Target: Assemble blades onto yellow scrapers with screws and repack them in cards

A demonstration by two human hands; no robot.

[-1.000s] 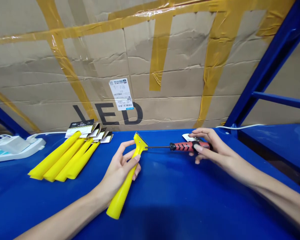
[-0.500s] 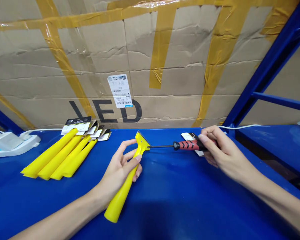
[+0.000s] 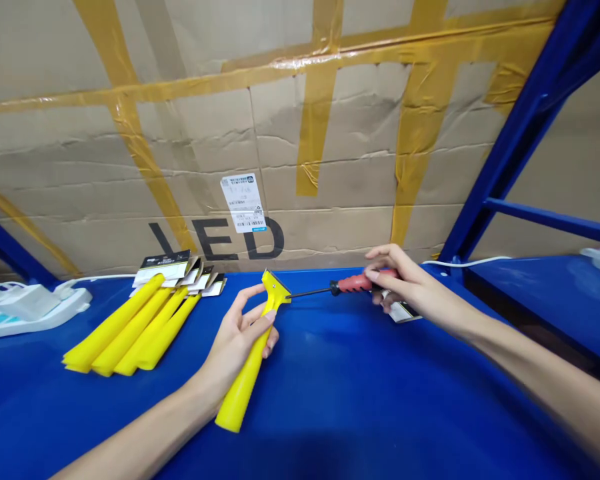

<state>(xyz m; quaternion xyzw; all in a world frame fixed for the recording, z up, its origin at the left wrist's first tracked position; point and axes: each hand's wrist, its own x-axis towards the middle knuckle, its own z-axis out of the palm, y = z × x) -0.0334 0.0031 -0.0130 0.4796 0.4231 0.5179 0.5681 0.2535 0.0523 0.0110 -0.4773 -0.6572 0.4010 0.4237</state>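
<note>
My left hand is closed around the neck of a yellow scraper, its head up and its handle slanting down toward me. In my right hand is a screwdriver with a red and black handle, gripped by thumb and fingers. Its dark shaft points left, and the tip meets the right edge of the scraper head, near a small screw. Behind my right fingers a black and white card lies on the blue surface, partly hidden.
Several yellow scrapers with cardboard header cards lie at the left on the blue shelf. A white power strip sits at the far left. Behind stands a big taped cardboard box. A blue metal post rises at the right.
My right hand has shifted left and its fingers have changed their hold along the screwdriver handle. The scraper stays in my left hand, and the view has tilted up slightly.
</note>
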